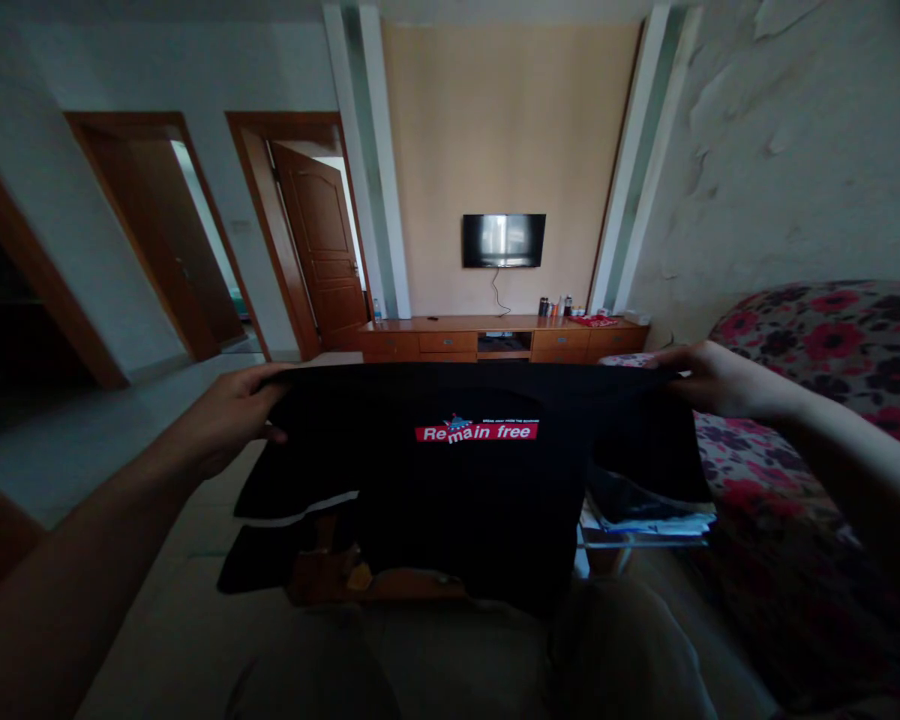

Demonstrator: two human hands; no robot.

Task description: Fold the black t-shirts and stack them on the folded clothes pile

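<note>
Fingers of left hand (229, 420) and right hand (709, 380) clamp black T-shirt (465, 490), half hiding wooden table (345, 582); floral sofa (832, 340) alongside.

T-shirt (465, 480) between left hand (229, 415) and right hand (709, 380), sofa (832, 400) right, television (504, 240) behind

You have open room to the left and ahead over the bare floor (97, 420), but the sofa (832, 350) crowds your right hand (709, 380), and a low table (322, 578) sits just beneath the spread shirt (457, 500).
</note>
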